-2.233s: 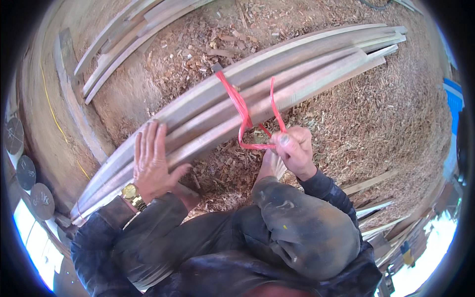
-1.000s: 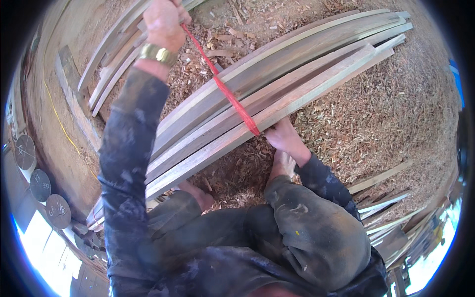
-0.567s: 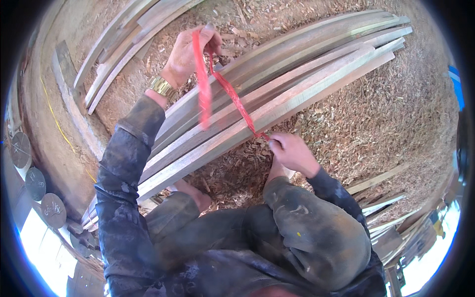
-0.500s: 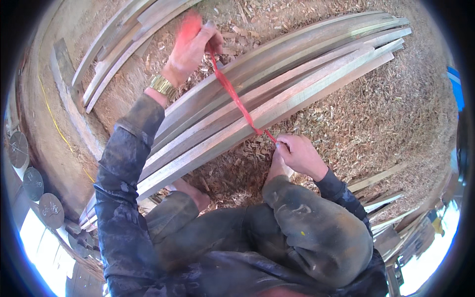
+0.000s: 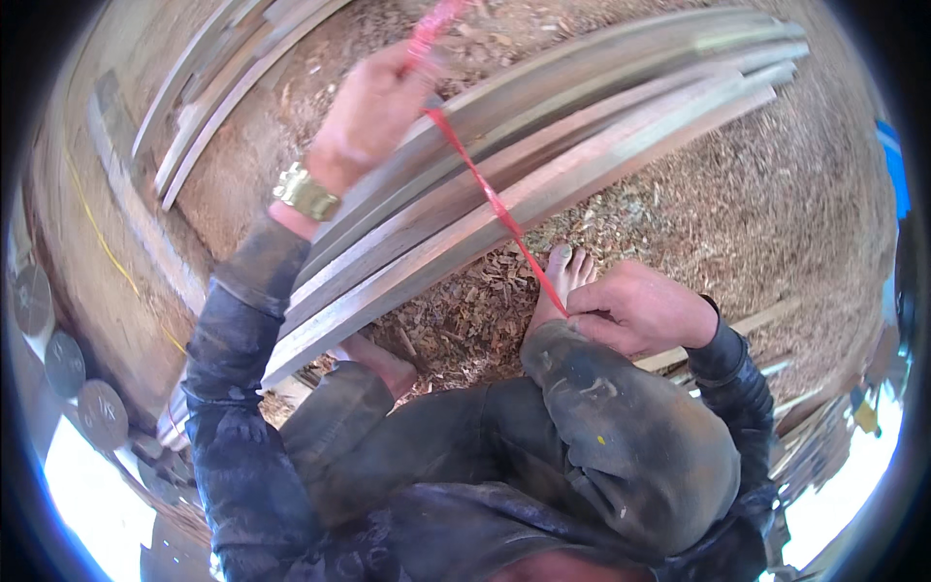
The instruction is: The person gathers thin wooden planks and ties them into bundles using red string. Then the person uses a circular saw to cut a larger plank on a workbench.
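A bundle of long wooden planks [image 5: 543,179] lies slantwise in front of me on the shavings. Across its top runs a red plastic strip [image 5: 485,187], stretched taut. My right hand [image 5: 640,308], above my right knee, is closed on the strip's near end. Beyond the far side of the planks, my left hand [image 5: 373,112] is closed on the red strip, with more of it blurred above the fingers. A gold watch sits on the left wrist. How the strip passes under the planks is hidden.
More planks [image 5: 233,87] lie at the far left, beside a single board [image 5: 141,184]. A thin yellow line [image 5: 102,233] runs along the ground there. Round log ends [image 5: 102,412] show at the left edge. My bare feet [image 5: 567,272] rest on wood shavings close to the bundle.
My right hand has drawn back toward me and to the right, lengthening the red strip on the near side. My left hand has come slightly nearer, its red strip swinging right.
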`<state>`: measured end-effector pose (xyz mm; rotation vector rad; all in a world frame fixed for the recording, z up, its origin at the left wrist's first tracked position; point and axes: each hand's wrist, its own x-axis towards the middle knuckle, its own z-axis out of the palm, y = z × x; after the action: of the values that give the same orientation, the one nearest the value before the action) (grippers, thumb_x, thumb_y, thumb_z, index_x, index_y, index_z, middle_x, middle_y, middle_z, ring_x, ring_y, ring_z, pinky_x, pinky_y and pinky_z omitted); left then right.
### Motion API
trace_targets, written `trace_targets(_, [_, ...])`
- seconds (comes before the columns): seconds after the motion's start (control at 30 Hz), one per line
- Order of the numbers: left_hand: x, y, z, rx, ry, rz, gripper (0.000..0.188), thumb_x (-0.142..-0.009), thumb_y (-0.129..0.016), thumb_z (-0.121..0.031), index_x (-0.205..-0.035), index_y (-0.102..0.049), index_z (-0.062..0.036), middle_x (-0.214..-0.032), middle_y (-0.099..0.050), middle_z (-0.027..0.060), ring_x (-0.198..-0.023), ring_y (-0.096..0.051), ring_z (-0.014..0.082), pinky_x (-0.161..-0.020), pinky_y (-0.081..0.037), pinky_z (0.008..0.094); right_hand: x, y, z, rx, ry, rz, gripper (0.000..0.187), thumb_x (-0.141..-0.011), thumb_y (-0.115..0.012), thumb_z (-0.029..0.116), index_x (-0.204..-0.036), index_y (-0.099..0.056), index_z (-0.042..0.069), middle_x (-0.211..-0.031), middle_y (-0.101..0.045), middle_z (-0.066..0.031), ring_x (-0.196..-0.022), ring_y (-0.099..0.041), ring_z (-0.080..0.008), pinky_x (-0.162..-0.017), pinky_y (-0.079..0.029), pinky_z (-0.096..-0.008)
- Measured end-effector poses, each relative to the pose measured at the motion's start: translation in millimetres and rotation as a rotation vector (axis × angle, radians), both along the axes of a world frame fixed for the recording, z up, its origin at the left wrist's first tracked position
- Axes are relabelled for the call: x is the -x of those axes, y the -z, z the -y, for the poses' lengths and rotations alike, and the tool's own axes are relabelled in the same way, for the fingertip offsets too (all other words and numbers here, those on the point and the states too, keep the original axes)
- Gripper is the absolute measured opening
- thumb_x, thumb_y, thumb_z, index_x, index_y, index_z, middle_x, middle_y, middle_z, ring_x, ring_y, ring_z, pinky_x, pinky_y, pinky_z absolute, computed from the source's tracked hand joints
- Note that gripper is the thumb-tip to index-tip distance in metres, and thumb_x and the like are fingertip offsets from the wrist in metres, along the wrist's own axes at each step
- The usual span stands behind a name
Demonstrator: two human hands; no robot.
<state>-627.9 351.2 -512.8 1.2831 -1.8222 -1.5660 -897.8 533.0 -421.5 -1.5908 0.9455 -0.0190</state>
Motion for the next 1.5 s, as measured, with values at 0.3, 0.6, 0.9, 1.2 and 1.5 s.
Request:
trace_targets(0.3, [35, -38, -37, 0.227, -0.137, -0.1, 0.035, -0.099, -0.048, -0.032, -0.106, -0.065, -0.0017, -0.088, -0.066, 0.0219, -0.078, -0.065, 0.0399, -0.072, -0.05, 0.0494, -43, 40, 10, -0.334, 0.68, 0.848, 0.032, -0.096, -0.058, 0.025, -0.074, -0.044, 0.008, -0.074, -0.053, -0.0087, -0.07, -0.05, -0.0202, -0.072, -0.04, -0.0345])
trace_targets(0.6, [8, -31, -16, 1.038, 0.117, -0.002, 0.018, -0.094, -0.053, -0.024, -0.086, -0.06, -0.0095, -0.077, -0.059, 0.0101, -0.067, -0.053, 0.0253, -0.061, -0.042, 0.0391, -46, -43, 22, 0.028, 0.531, 0.382, 0.031, -0.093, -0.062, 0.022, -0.071, -0.052, 0.003, -0.06, -0.051, -0.0056, -0.052, -0.049, -0.0169, -0.049, -0.036, -0.0305])
trace_targets(0.9, [6, -86, -18, -0.131, -0.481, -0.478, 0.035, -0.092, -0.054, -0.022, -0.062, -0.046, -0.0057, -0.056, -0.045, 0.0016, -0.05, -0.043, 0.0168, -0.05, -0.036, 0.0321, -101, -72, 68, 0.293, 0.322, 0.544, 0.035, -0.098, -0.053, 0.018, -0.067, -0.045, 0.003, -0.057, -0.046, -0.0046, -0.049, -0.048, -0.0153, -0.046, -0.032, -0.0282])
trace_targets(1.2, [25, -38, -66, -0.615, -0.507, -0.812, 0.04, -0.097, -0.05, -0.022, -0.059, -0.046, -0.0094, -0.056, -0.043, -0.0022, -0.049, -0.036, 0.0104, -0.05, -0.035, 0.0291, -91, 20, 121, 0.145, 0.611, 0.531, 0.032, -0.103, -0.052, 0.026, -0.085, -0.062, 0.002, -0.065, -0.057, 0.0002, -0.057, -0.053, -0.0083, -0.05, -0.039, -0.0259])
trace_targets(1.5, [7, -45, -77, 0.553, -0.303, 0.192, 0.034, -0.103, -0.05, -0.026, -0.089, -0.066, 0.0007, -0.083, -0.061, 0.0165, -0.077, -0.058, 0.0331, -0.075, -0.044, 0.0431, -90, 44, 135, 0.387, 0.186, -0.366, 0.032, -0.097, -0.05, 0.028, -0.085, -0.069, 0.004, -0.072, -0.064, -0.0218, -0.076, -0.065, -0.0421, -0.07, -0.052, -0.0522])
